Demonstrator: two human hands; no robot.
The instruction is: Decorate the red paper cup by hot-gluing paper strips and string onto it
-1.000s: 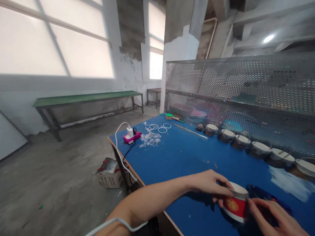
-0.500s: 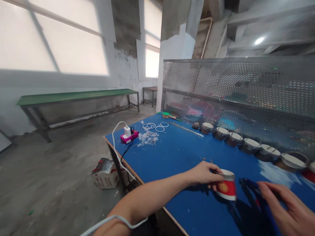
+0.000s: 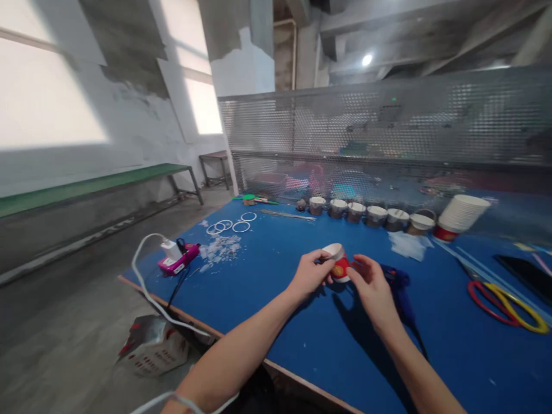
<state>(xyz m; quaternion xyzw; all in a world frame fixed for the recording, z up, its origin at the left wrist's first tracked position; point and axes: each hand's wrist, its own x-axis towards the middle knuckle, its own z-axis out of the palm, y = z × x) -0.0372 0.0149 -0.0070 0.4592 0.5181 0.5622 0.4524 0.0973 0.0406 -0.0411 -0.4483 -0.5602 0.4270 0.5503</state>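
Observation:
A small red-and-white paper cup with a gold emblem is tilted just above the blue tabletop. My left hand grips it from the left, fingers closed at its rim and side. On the other side, the thumb and fingers of my right hand close on the cup's red wall. A blue glue gun lies on the table just right of my right hand, partly hidden behind it, its dark cable running toward me.
Several lidless dark-sided cups line the back by the perforated metal screen. A stack of paper cups leans at right, near scissors. White rings, scraps and a pink power strip lie left.
My right hand has let go of the glue gun, which now lies on the table, and has taken hold of the cup. The view has turned right.

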